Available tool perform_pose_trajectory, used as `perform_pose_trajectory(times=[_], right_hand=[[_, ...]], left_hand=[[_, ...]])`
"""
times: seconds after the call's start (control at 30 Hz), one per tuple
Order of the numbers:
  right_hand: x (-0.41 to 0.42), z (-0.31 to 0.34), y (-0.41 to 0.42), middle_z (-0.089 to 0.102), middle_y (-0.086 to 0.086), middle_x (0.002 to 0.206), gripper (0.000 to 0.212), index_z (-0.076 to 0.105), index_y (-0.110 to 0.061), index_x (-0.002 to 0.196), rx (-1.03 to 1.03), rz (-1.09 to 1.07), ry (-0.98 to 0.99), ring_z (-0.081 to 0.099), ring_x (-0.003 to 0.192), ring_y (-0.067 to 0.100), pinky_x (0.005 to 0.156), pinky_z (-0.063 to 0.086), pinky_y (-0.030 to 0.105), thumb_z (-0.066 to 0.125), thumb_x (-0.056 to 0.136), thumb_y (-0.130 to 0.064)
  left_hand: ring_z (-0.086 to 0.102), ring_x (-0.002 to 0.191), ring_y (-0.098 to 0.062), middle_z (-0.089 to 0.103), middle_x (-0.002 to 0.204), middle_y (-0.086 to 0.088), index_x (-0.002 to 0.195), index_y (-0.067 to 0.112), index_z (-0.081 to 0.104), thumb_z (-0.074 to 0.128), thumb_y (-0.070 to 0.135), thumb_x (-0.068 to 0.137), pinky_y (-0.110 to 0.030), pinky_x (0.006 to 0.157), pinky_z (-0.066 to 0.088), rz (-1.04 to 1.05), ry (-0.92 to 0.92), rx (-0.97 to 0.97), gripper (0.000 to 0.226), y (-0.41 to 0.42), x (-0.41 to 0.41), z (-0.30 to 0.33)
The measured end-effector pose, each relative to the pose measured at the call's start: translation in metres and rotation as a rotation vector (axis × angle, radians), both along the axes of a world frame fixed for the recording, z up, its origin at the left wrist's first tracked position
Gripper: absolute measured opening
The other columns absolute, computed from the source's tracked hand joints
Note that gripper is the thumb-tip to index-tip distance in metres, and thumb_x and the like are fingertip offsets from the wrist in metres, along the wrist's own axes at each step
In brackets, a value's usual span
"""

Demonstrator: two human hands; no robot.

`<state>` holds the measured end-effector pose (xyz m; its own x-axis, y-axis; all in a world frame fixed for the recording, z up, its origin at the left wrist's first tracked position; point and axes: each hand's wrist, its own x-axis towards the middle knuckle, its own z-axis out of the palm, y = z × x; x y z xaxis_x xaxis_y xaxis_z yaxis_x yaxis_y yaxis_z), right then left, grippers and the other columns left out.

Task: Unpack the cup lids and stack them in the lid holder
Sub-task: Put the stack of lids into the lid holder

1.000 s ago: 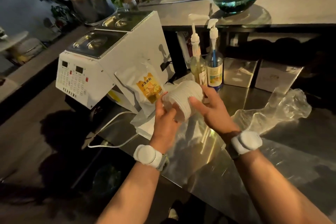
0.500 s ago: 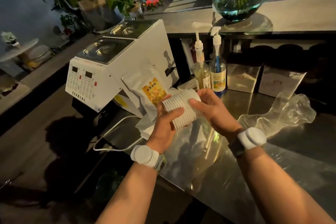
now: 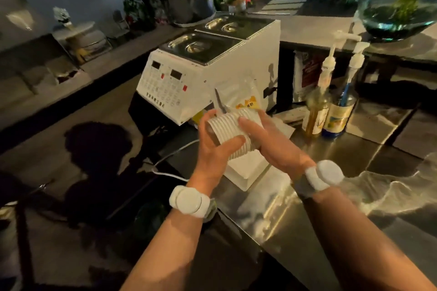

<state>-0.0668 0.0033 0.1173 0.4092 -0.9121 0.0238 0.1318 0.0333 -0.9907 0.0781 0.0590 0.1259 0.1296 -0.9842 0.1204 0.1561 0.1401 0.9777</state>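
A stack of white cup lids (image 3: pixel 230 131) lies on its side in the air between both hands, above the left end of the steel counter (image 3: pixel 331 196). My left hand (image 3: pixel 216 149) grips the stack's left end from below, thumb across the lids. My right hand (image 3: pixel 269 142) holds the right end, fingers over the top. The empty clear plastic sleeve (image 3: pixel 390 186) lies crumpled on the counter at the right. I see no lid holder in this view.
A white machine (image 3: pixel 196 71) with two steel lidded wells stands behind the hands, a white pouch (image 3: pixel 238 99) leaning on it. Two pump bottles (image 3: pixel 328 101) stand to the right. A white box (image 3: pixel 246 170) lies under the hands. A cable (image 3: pixel 165 165) trails off the counter edge.
Both hands have carried the lid stack leftward and turned it so its axis lies more level. The camera swung left, and the plastic sleeve now sits at the right edge.
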Motion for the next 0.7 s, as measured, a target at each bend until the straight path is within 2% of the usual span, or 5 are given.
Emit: perform_pose_trajectory(times=[0.13, 0.23, 0.37, 0.53, 0.7], right_hand=[[0.06, 0.004, -0.005, 0.066, 0.006, 0.122, 0.053, 0.058, -0.039, 0.122, -0.002, -0.044, -0.072, 0.065, 0.116, 0.03, 0.097, 0.051, 0.059, 0.074, 0.078, -0.064], [0.09, 0.008, -0.007, 0.069, -0.002, 0.117, 0.049, 0.059, -0.043, 0.116, -0.008, -0.027, -0.06, 0.067, 0.113, 0.022, 0.097, 0.053, 0.054, 0.075, 0.075, -0.064], [0.147, 0.013, -0.01, 0.069, -0.013, 0.112, 0.048, 0.054, -0.047, 0.116, -0.03, 0.121, 0.017, 0.067, 0.11, 0.009, 0.095, 0.056, 0.04, 0.073, 0.076, -0.064], [0.214, 0.025, -0.017, 0.057, -0.002, 0.12, 0.045, 0.051, -0.032, 0.12, -0.042, 0.223, -0.039, 0.057, 0.118, 0.016, 0.105, 0.046, 0.043, 0.063, 0.081, -0.051], [0.272, 0.029, -0.016, 0.057, -0.005, 0.116, 0.039, 0.057, -0.035, 0.118, -0.144, 0.315, -0.135, 0.056, 0.112, 0.018, 0.092, 0.049, 0.042, 0.067, 0.081, -0.033]], left_hand=[[0.063, 0.118, -0.023, 0.058, 0.133, -0.009, 0.14, 0.029, 0.04, 0.081, 0.026, 0.06, -0.043, 0.089, 0.06, 0.041, 0.12, 0.017, 0.091, -0.003, 0.051, 0.005], [0.059, 0.126, -0.031, 0.054, 0.142, -0.014, 0.142, 0.029, 0.04, 0.082, 0.022, 0.061, -0.053, 0.098, 0.056, 0.05, 0.17, 0.056, 0.091, -0.004, 0.08, 0.005], [0.064, 0.113, -0.023, 0.058, 0.133, -0.008, 0.141, 0.029, 0.041, 0.073, 0.015, 0.076, -0.04, 0.083, 0.059, 0.003, 0.253, 0.105, 0.074, -0.005, 0.142, 0.003], [0.061, 0.122, -0.026, 0.057, 0.136, -0.008, 0.144, 0.032, 0.039, 0.08, 0.031, 0.067, -0.045, 0.099, 0.053, 0.033, 0.345, 0.081, 0.088, -0.002, 0.21, 0.005], [0.064, 0.12, -0.024, 0.059, 0.135, -0.007, 0.154, 0.035, 0.031, 0.081, 0.034, 0.071, -0.042, 0.094, 0.056, 0.072, 0.387, 0.078, 0.097, 0.002, 0.272, 0.007]])
